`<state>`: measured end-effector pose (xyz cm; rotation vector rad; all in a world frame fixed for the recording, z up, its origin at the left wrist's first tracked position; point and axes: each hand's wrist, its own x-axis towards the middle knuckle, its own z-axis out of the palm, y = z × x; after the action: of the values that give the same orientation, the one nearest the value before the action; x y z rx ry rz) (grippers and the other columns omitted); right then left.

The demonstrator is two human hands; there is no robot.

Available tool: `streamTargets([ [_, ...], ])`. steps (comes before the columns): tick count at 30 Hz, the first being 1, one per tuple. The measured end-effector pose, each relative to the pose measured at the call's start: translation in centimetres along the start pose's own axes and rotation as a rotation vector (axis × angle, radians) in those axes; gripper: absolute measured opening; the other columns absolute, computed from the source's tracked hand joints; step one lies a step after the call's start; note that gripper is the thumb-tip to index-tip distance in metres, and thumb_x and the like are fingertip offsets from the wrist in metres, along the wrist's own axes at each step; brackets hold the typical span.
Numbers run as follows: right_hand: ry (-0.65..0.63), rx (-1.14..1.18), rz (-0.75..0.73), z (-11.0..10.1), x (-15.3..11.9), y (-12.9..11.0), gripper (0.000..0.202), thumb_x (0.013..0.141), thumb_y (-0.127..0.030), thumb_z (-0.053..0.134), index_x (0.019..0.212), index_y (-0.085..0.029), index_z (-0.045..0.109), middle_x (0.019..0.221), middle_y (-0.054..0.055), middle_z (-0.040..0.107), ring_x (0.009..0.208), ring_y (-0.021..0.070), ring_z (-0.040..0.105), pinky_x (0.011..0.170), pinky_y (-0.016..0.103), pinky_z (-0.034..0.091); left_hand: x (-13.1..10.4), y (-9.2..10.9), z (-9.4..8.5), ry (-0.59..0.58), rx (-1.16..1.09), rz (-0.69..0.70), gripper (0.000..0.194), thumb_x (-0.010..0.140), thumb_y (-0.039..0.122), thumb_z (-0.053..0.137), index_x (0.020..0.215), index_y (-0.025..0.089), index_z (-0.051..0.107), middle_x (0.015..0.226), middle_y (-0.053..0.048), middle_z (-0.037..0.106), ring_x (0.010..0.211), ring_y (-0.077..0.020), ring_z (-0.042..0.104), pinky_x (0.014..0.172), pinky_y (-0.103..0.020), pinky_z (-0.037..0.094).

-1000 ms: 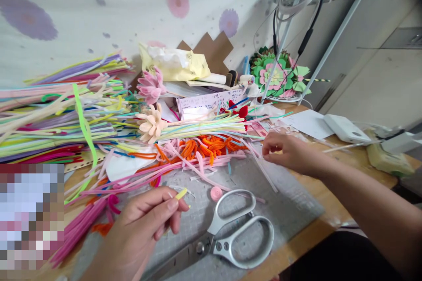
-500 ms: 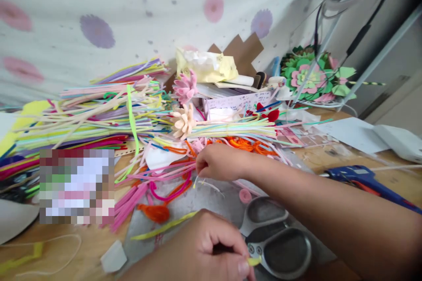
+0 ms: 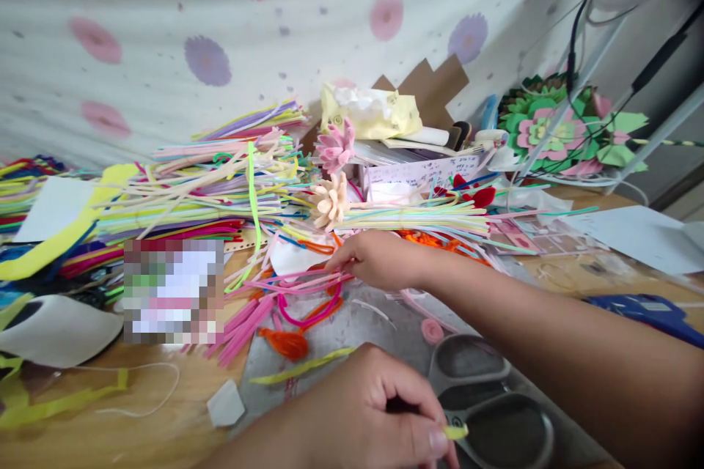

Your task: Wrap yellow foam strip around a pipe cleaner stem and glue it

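I have the left hand (image 3: 388,410) at the lower centre of the frame, thumb and finger pinched on a small yellow piece (image 3: 455,431) just beside the scissors (image 3: 466,403). My right hand (image 3: 377,260) reaches mid-frame among pink stems (image 3: 242,333); I cannot tell whether its fingers grip any.

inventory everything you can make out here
Pipe cleaners: many, mixed, left and centre
Pipe-cleaner flowers: two, pink and peach, centre
Paper flowers: several, green and pink, back right
Tissue pack: one, yellow, back centre
Floral cloth: one, white, behind
Table: one, brown, beneath
Cutting mat: one, grey, front centre
Scissors: one, grey, on mat
Rolled coil: one, pink, on mat
Glue gun: one, blue, right
Small piece: one, yellow, front
Left hand: one, front, holding small piece
Right hand: one, centre
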<state>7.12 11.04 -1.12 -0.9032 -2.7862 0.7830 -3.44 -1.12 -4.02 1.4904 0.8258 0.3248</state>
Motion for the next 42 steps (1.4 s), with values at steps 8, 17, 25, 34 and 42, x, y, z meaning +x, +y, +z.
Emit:
streamTargets([
  [8, -0.158, 0.030, -0.169, -2.2, 3.9, -2.8, 0.047, 0.073, -0.010, 0.064, 0.120, -0.013, 0.062, 0.109, 0.006, 0.068, 0.087, 0.0141, 0.064, 0.068, 0.016, 0.044, 0.1, -1.0, -0.1, 0.009, 0.008, 0.065, 0.025, 0.080, 0.031, 0.059, 0.087, 0.016, 0.078, 0.067, -0.004, 0.066, 0.062, -0.0147, 0.054, 0.054, -0.021, 0.039],
  [17, -0.034, 0.047, -0.233, -2.0, 5.6, -5.0, 0.022, 0.075, -0.004, 0.057, 0.094, -0.008, 0.067, 0.076, 0.003, 0.068, 0.063, 0.0105, 0.057, 0.053, 0.017, 0.037, 0.4, -2.4, -0.2, 0.007, -0.002, 0.121, 0.024, 0.077, 0.031, 0.063, 0.088, 0.014, 0.078, 0.063, -0.001, 0.059, 0.060, -0.0120, 0.050, 0.053, -0.019, 0.037],
  [25, -0.138, 0.080, -0.293, -0.6, 5.5, -3.5, 0.039, 0.063, 0.011, 0.051, 0.091, -0.010, 0.071, 0.088, 0.006, 0.072, 0.079, 0.0148, 0.062, 0.063, 0.019, 0.042, 0.1, -1.5, 0.0, -0.007, -0.030, 0.101, 0.024, 0.080, 0.031, 0.061, 0.088, 0.016, 0.077, 0.068, -0.002, 0.065, 0.063, -0.0126, 0.056, 0.056, -0.019, 0.039],
  [34, 0.331, 0.496, 0.006, -2.8, -0.6, -1.8, 0.014, 0.085, -0.013, 0.048, 0.088, -0.013, 0.062, 0.057, 0.000, 0.061, 0.051, 0.0112, 0.057, 0.050, 0.021, 0.045, 0.3, -1.1, -0.2, 0.188, -0.421, 0.092, 0.023, 0.081, 0.030, 0.059, 0.073, 0.014, 0.074, 0.056, -0.001, 0.059, 0.046, -0.0074, 0.042, 0.047, -0.019, 0.029],
  [42, 0.458, 0.935, 0.367, 3.1, -12.4, 0.1, 0.020, 0.081, -0.036, 0.062, 0.088, -0.018, 0.065, 0.079, 0.003, 0.065, 0.073, 0.0148, 0.059, 0.065, 0.025, 0.045, 1.4, -1.1, 0.0, 0.537, -0.736, 0.158, 0.018, 0.078, 0.030, 0.066, 0.075, 0.013, 0.072, 0.047, 0.002, 0.054, 0.043, -0.0045, 0.033, 0.043, -0.018, 0.020],
])
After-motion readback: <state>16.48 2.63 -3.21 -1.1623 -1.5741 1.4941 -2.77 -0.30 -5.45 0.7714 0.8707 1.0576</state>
